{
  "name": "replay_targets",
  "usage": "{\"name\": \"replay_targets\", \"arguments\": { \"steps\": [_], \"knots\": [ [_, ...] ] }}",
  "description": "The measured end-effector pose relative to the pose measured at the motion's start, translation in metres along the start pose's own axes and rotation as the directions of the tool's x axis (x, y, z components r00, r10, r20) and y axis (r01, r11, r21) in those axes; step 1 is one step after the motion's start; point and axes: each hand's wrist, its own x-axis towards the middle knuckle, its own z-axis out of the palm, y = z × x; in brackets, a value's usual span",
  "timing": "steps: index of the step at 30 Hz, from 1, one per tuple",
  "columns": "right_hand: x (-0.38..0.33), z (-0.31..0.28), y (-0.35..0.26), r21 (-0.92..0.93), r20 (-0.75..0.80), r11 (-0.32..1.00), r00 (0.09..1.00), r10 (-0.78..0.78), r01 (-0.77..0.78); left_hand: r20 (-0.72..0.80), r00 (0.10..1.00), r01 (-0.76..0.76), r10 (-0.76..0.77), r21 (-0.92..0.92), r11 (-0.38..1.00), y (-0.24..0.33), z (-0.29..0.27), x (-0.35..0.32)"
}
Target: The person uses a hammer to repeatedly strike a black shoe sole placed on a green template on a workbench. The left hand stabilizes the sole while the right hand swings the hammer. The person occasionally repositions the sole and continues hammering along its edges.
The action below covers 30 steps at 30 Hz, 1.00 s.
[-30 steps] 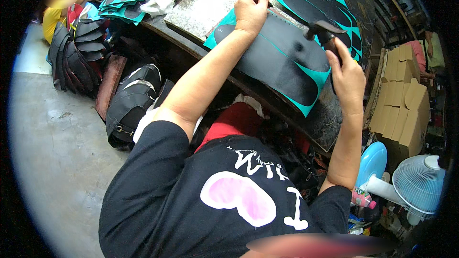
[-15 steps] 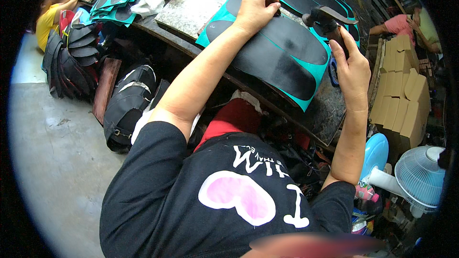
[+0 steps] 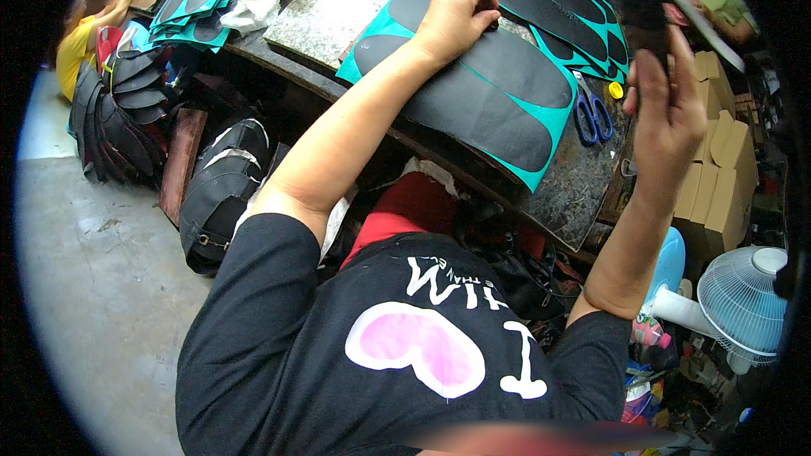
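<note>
Sheet (image 3: 498, 111), one: teal, with matte black rounded panels side by side, thin teal margins at the corners and between; small pale mark on the leftmost panel; laid flat near the front edge of the bench (image 3: 574, 211), under the left hand (image 3: 450, 27), lower than and left of the right hand (image 3: 667, 114). Left hand: closed round a short dark tool (image 3: 485, 2), its lower tip hard to make out from here. Right hand: gripping a raised, blurred hammer (image 3: 639, 0)
</note>
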Motion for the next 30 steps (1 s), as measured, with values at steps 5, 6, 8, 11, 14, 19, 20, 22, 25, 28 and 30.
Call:
{"name": "replay_targets", "arguments": {
  "steps": [5, 6, 8, 11, 14, 19, 20, 22, 25, 28, 30],
  "knots": [
    [-0.011, 0.029, 0.022, -0.309, 0.167, 0.941, 0.982, -0.091, 0.14, 0.075, 0.964, -0.266, 0.255, 0.342, 0.901, 0.008, 0.015, -0.006],
    [-0.021, 0.033, 0.032, -0.305, 0.233, 0.947, 0.956, 0.179, -0.103, 0.011, 0.988, -0.153, 0.157, 0.28, 0.948, 0.005, 0.014, -0.004],
    [-0.031, 0.026, 0.052, -0.489, 0.254, 0.872, 0.953, 0.164, -0.02, -0.094, 0.987, 0.134, -0.133, 0.014, 0.991, -0.003, 0.009, 0.002],
    [-0.04, 0.017, 0.069, -0.472, 0.233, 0.881, 0.961, 0.149, -0.022, -0.27, 0.891, 0.077, -0.364, -0.7, 0.71, -0.016, -0.006, 0.015],
    [-0.036, 0.014, 0.071, -0.419, 0.218, 0.908, 0.967, 0.132, -0.029, -0.203, 0.909, 0.176, -0.365, -0.606, 0.775, -0.026, -0.032, 0.022],
    [-0.027, 0.031, 0.061, -0.332, 0.241, 0.943, 0.967, 0.083, 0.002, -0.062, 0.955, 0.292, -0.289, 0.042, 0.956, -0.026, -0.044, 0.006],
    [-0.025, 0.035, 0.058, -0.318, 0.26, 0.948, 0.961, 0.093, -0.006, -0.108, 0.942, 0.305, -0.317, -0.116, 0.945, -0.026, -0.042, 0.002],
    [-0.018, 0.04, 0.051, -0.287, 0.259, 0.958, 0.964, 0.067, 0.011, -0.124, 0.92, 0.331, -0.373, -0.267, 0.905, -0.029, -0.038, -0.002],
    [-0.004, 0.04, 0.033, -0.234, 0.219, 0.968, 0.975, -0.039, 0.092, -0.098, 0.933, 0.314, -0.346, -0.25, 0.916, -0.033, -0.035, -0.004],
    [0.01, 0.03, 0.01, 0.003, 0.119, 0.99, 0.983, -0.143, 0.144, -0.097, 0.959, 0.254, -0.268, -0.138, 0.957, -0.032, -0.037, -0.002],
    [0.013, 0.029, -0.001, 0.164, 0.105, 0.964, 0.968, -0.229, 0.21, -0.099, 0.98, 0.176, -0.172, 0.029, 0.984, -0.025, -0.037, -0.002]
  ]
}}
